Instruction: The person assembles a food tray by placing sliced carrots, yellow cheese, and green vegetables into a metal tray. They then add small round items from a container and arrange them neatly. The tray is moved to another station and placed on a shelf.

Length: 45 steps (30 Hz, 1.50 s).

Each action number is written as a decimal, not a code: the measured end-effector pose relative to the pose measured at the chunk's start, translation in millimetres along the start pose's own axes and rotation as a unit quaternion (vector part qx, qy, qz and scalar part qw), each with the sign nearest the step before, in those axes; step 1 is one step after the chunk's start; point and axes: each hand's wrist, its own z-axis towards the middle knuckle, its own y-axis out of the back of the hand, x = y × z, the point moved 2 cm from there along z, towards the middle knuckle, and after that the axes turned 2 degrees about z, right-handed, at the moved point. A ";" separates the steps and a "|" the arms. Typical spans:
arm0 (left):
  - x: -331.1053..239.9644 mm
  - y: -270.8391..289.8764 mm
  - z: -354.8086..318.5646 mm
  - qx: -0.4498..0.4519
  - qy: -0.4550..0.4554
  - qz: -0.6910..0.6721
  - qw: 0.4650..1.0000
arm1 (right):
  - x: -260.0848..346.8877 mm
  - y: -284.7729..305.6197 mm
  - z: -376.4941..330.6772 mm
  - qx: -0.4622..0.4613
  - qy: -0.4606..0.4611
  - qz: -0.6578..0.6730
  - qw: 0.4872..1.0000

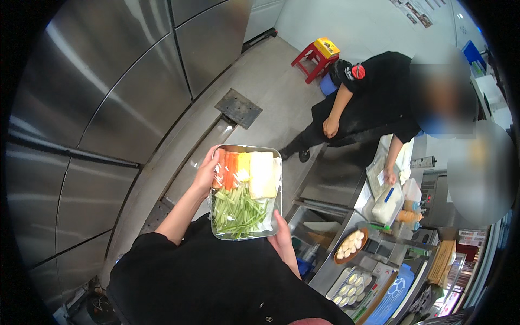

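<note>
Fingers, left: those of the left hand curl over the tray's left rim near its far corner, gripping it.
Fingers, right: the right hand clasps the tray's near right corner; its fingertips are hidden under the tray.
Tray: one rectangular metal tray, held up at chest height between both hands, over the floor and left of the worktop.
Tray contents: green vegetable sticks fill the near half; in the far half lie orange strips, one yellow block and one pale block, side by side under clear film.
Signs: a row of small dark sheets hangs on the white wall at top right; too small to tell more.
Packages: one white box with a blue mark lies on the worktop, with a clear tub just beside it.
Counted on worktop: one brown round dish of pale round pieces; one metal tray of small cups, about six.
Other person: a co-worker in black stands at the worktop's far end, one hand on it.
Around: steel cabinet doors on the left; one red stool with a yellow box on it; one dark floor grate.
In the way: the person's own black top hides the floor below the tray.
</note>
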 end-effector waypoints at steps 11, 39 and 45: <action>-51.3 -17.1 152.1 -0.113 -0.061 0.023 0.991 | 140.2 -68.1 197.1 0.063 -0.021 -0.102 0.993; -48.8 -270.7 604.9 0.270 0.119 0.296 0.909 | 422.7 -102.0 414.2 -0.147 0.393 0.166 0.892; -34.7 -379.4 654.9 0.421 0.198 0.259 0.847 | 476.2 -88.4 411.1 -0.181 0.416 0.190 0.871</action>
